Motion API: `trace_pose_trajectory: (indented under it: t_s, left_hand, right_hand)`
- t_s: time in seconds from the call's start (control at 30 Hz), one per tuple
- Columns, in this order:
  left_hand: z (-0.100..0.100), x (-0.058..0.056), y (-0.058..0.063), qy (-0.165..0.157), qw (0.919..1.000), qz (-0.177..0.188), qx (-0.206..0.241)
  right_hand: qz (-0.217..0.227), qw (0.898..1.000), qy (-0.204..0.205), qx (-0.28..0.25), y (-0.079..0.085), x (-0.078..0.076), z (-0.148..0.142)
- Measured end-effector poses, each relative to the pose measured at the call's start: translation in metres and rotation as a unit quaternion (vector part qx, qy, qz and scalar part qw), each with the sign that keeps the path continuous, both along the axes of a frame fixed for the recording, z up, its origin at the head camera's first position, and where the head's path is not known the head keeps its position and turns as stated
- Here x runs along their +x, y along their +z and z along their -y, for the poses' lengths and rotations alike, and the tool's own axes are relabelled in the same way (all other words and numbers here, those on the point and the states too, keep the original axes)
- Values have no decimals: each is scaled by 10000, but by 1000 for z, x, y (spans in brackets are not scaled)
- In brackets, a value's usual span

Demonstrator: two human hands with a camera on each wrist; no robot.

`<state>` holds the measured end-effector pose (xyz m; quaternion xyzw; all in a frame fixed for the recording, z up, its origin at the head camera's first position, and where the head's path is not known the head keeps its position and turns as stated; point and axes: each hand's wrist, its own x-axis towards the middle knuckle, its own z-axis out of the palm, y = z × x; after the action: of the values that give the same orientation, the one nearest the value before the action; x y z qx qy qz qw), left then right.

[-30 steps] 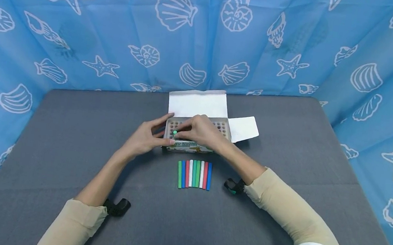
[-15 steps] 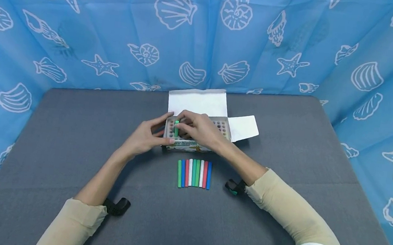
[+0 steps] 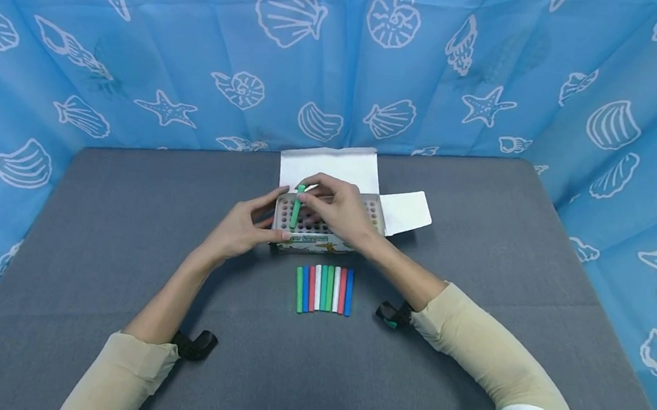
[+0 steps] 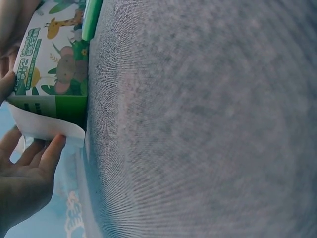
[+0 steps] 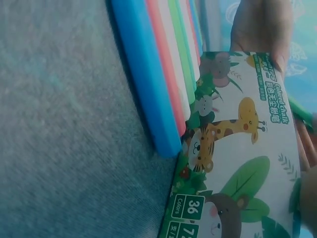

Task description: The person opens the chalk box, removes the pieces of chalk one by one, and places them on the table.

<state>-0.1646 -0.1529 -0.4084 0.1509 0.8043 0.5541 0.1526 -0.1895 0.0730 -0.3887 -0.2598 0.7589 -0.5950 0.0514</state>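
Note:
My right hand [image 3: 342, 210] pinches a green chalk stick [image 3: 297, 207] near its upper end, tilted slightly over the left part of the chalk box [image 3: 324, 243]. Whether the stick's lower end still sits in a hole, I cannot tell. My left hand [image 3: 238, 229] grips the box's left end, thumb at the front corner and a finger at the back corner. In the left wrist view, fingers of that left hand [image 4: 27, 191] touch a white end flap [image 4: 47, 126]. The right wrist view shows the box front [image 5: 233, 129] printed with animals and "Colored chalk".
A row of several chalk sticks [image 3: 324, 289], green, blue, red and white, lies in front of the box. The box's white lid [image 3: 332, 167] stands open behind, and a white side flap [image 3: 406, 213] sticks out right. A grey cloth [image 3: 310, 377] covers the table; a blue curtain [image 3: 202, 31] hangs behind.
My right hand has risen, drawing the green chalk stick up from deep in the holes until most of its length shows. The left hand has stayed on the box.

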Motion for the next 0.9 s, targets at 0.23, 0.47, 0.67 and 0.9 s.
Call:
trace_pose_trajectory:
  t_s: [0.23,0.47,0.67,0.9]
  left_hand:
    - [1,0,0,11,10000,-4,-48]
    - [-1,-1,0,-3,10000,29,-4]
    - [-1,0,-1,-7,10000,88,42]
    - [-1,0,1,19,10000,21,31]
  right_hand:
    - [-22,9988,-26,-486,4,3,-5]
    - [138,9986,-228,-456,10,10,-13]
    - [409,9979,-298,-411,10,18,-24]
    - [699,9959,-380,-427,12,28,-39]
